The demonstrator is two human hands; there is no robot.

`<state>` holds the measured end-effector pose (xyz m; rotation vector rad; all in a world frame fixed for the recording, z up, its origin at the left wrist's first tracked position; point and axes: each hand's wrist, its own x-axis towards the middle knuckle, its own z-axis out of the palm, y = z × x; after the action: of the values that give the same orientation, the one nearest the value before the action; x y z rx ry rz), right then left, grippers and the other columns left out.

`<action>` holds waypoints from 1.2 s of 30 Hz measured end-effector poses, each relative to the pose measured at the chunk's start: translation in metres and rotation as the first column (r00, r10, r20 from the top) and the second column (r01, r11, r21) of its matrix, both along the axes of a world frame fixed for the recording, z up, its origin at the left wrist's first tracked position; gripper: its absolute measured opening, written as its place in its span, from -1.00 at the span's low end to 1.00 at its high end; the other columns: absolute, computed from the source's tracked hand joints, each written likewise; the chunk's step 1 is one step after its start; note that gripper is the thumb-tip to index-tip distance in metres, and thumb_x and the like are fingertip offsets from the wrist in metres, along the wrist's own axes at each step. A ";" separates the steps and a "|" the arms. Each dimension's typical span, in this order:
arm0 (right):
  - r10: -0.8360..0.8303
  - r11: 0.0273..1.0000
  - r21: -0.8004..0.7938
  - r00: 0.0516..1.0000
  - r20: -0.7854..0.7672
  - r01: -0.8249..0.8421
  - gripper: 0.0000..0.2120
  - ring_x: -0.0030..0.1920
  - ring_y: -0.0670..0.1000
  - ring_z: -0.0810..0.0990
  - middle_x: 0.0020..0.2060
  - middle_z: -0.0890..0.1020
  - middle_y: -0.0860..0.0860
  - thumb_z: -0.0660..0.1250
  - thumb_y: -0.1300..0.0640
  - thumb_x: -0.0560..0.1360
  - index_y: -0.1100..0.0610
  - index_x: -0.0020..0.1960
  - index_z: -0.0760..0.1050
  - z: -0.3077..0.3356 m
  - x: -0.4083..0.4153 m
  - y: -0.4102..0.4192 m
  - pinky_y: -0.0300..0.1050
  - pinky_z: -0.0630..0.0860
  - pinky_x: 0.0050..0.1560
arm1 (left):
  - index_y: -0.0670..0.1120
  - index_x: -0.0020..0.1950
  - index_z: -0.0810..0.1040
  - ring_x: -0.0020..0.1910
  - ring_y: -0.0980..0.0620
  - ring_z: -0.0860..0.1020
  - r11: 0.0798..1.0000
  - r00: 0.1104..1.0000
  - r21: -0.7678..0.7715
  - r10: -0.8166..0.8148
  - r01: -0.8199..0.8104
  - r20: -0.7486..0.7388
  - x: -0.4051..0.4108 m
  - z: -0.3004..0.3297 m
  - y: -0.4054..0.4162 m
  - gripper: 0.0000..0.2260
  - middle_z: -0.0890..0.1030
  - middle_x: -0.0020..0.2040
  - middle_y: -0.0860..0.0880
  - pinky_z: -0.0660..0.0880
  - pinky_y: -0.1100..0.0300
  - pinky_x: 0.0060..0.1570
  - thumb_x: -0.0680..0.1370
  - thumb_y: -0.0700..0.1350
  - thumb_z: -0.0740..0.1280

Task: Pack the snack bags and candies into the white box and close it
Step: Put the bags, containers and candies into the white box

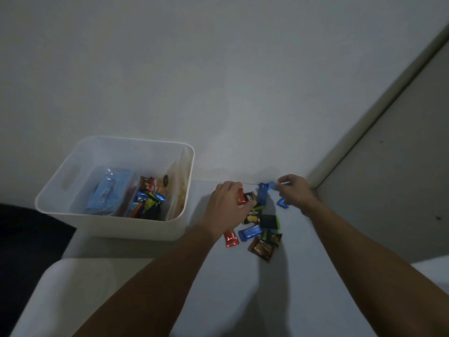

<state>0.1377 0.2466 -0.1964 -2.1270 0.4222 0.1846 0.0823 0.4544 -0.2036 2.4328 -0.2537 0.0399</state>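
The white box (167, 227) stands open at the left of the white table, with blue snack bags (104, 193) and several wrapped candies (148, 198) inside. To its right a loose pile of candies (261, 229) lies on the table. My left hand (226, 205) rests on the pile's left side, fingers closed on a red candy (240, 196) and a black one. At the pile's far right, my right hand (292, 190) pinches a blue candy (271, 185); another blue candy (281, 202) lies under it.
A white lid or panel (80, 283) lies at the near left, in front of the box. A dark area (29, 242) borders the table on the left. The wall rises just behind the candies, and a door frame (364, 132) runs diagonally at the right.
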 end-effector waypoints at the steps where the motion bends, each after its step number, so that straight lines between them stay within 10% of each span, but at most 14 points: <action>1: 0.046 0.997 -0.057 0.999 -0.007 -0.046 -0.73 -0.09 0.09 0.59 0.04 0.62 0.19 0.40 0.10 0.50 0.20 0.14 0.53 -0.007 -0.006 -0.006 -0.12 0.53 -0.19 | -0.07 0.39 0.37 0.32 -0.02 0.37 0.999 0.999 0.039 -0.005 0.007 -0.046 -0.002 -0.013 -0.004 -0.45 0.44 0.34 -0.05 0.35 0.08 0.30 0.50 0.18 0.32; 7: 0.316 0.899 -0.276 0.940 -0.128 -0.340 -0.51 0.31 0.08 0.45 0.33 0.48 0.09 0.38 0.01 0.50 0.08 0.38 0.38 -0.069 -0.030 -0.032 -0.02 0.40 0.24 | 0.01 0.51 0.15 0.52 -0.18 0.09 0.939 0.979 0.344 0.058 0.013 -0.196 -0.027 -0.092 -0.027 -0.09 0.15 0.54 -0.15 0.09 -0.16 0.41 0.31 0.46 0.27; 13: 0.372 0.849 -0.391 0.927 -0.034 -0.355 -0.51 0.40 0.14 0.30 0.40 0.37 0.11 0.31 0.12 0.54 0.06 0.44 0.31 -0.109 -0.026 -0.047 0.12 0.32 0.38 | 0.10 0.54 -0.25 0.50 -0.28 -0.29 0.942 0.943 0.333 0.145 -0.039 -0.301 -0.049 -0.128 -0.073 0.23 -0.30 0.54 -0.12 -0.15 -0.34 0.39 0.05 0.66 0.12; 20: 0.380 0.771 -0.529 0.923 -0.065 -0.355 -0.28 0.52 0.19 0.01 0.53 0.05 0.08 0.33 -0.27 0.44 -0.12 0.50 0.13 -0.125 0.007 -0.063 0.28 0.14 0.43 | 0.22 0.48 -0.37 0.48 -0.27 -0.38 0.930 0.934 0.363 0.181 -0.061 -0.307 -0.043 -0.146 -0.103 0.16 -0.50 0.47 -0.10 -0.19 -0.45 0.36 0.11 0.63 0.17; 29: 0.424 0.740 -0.550 0.903 -0.067 -0.388 -0.33 0.44 0.24 0.17 0.44 0.22 0.11 0.20 -0.40 0.43 -0.20 0.44 0.12 -0.127 0.026 -0.030 0.38 0.24 0.34 | 0.19 0.55 -0.05 0.55 -0.20 -0.05 0.949 0.965 0.270 0.211 -0.164 -0.155 -0.041 -0.162 -0.099 -0.28 0.02 0.58 -0.15 0.10 -0.23 0.45 0.48 0.36 0.15; 36: 0.528 0.610 -0.589 0.826 -0.196 -0.530 -0.17 0.52 0.23 -0.02 0.53 0.11 0.05 -0.20 -0.59 0.32 -0.20 0.45 0.16 -0.138 0.022 -0.015 0.50 -0.10 0.38 | -0.09 0.26 0.47 0.17 -0.11 0.50 0.939 0.970 0.268 0.177 -0.216 0.164 -0.032 -0.172 -0.069 -0.59 0.59 0.17 -0.12 0.46 -0.06 0.18 0.49 0.08 0.20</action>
<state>0.1598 0.2321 -0.3339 -2.8807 -0.2220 0.4377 0.0503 0.3851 -0.3759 2.7394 -0.0785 0.2798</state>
